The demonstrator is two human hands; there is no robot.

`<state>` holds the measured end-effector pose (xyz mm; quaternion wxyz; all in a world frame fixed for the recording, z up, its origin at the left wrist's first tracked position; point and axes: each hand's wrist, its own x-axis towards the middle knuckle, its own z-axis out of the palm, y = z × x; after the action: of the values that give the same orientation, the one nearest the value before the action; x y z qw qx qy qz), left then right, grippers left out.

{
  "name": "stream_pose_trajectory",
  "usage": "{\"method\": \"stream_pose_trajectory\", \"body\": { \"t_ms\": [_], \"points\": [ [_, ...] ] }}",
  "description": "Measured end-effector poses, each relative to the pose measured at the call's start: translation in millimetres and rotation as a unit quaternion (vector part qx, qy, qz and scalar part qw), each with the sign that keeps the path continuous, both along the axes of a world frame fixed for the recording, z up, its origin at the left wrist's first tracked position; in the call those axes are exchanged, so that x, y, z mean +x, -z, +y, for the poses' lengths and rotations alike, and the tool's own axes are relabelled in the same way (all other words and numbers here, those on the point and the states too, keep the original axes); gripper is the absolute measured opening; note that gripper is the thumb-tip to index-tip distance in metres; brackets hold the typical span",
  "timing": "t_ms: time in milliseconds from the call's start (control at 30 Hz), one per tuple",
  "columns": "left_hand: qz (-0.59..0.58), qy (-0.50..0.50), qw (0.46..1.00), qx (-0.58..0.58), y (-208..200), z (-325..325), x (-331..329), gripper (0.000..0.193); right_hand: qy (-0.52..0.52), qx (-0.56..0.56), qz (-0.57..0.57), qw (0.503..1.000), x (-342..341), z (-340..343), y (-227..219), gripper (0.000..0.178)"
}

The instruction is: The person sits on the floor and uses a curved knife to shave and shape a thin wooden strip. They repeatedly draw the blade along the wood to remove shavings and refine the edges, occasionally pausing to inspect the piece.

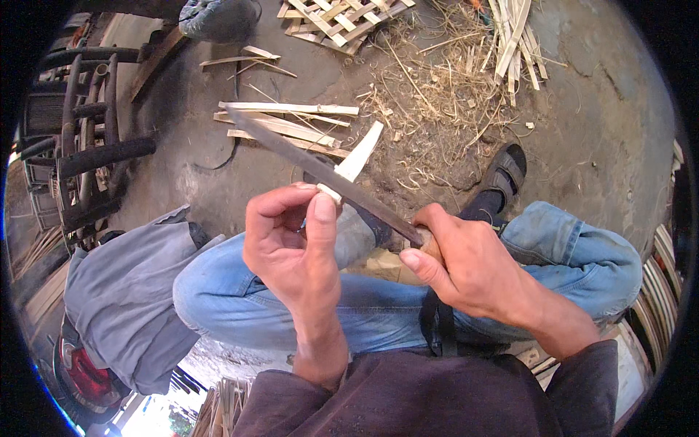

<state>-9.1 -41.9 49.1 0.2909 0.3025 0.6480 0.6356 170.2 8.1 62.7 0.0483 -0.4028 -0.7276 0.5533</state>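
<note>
My left hand (295, 251) pinches the near end of a short, pale bamboo strip (362, 151) between thumb and forefinger. The strip tilts up and away to the right, widening toward its far end. My right hand (466, 258) is closed round the wooden handle (424, 247) of a long, dark knife (306, 162). Its blade points away to the left and crosses over the strip just beyond my left fingertips. Whether the edge bites into the strip, I cannot tell. The other fingers of my left hand are curled below the strip.
Split bamboo strips (284, 124) lie on the floor ahead. Beyond are thin shavings (429, 102), a woven lattice piece (342, 18) and a strip bundle (515, 36). A dark frame (87, 131) stands at left, near a grey cloth (131, 291). My sandalled foot (504, 175) is at right.
</note>
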Motion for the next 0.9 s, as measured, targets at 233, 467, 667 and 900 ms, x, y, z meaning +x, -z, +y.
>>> {"method": "stream_pose_trajectory", "body": {
  "t_ms": [233, 467, 667, 900],
  "points": [
    [0.007, 0.0, 1.0, -0.012, 0.2, -0.8, -0.5, 0.02, 0.008, 0.007, 0.018, 1.0, -0.4, -2.9, 4.3, 0.035],
    [-0.001, 0.004, 1.0, -0.021, -1.5, -3.6, -1.7, 0.021, 0.023, -0.123, 0.072, 0.99, 0.0, 4.4, -10.4, 0.034],
    [0.022, -0.009, 0.999, -0.025, 1.3, -2.5, -3.7, 0.021, 0.016, -0.032, 0.021, 0.999, -2.7, 1.8, 4.4, 0.037],
    [-0.005, 0.027, 1.0, 0.004, 3.5, -3.7, -3.0, 0.021, 0.02, -0.034, 0.033, 0.999, -1.2, -1.7, -1.8, 0.042]
  ]
}}
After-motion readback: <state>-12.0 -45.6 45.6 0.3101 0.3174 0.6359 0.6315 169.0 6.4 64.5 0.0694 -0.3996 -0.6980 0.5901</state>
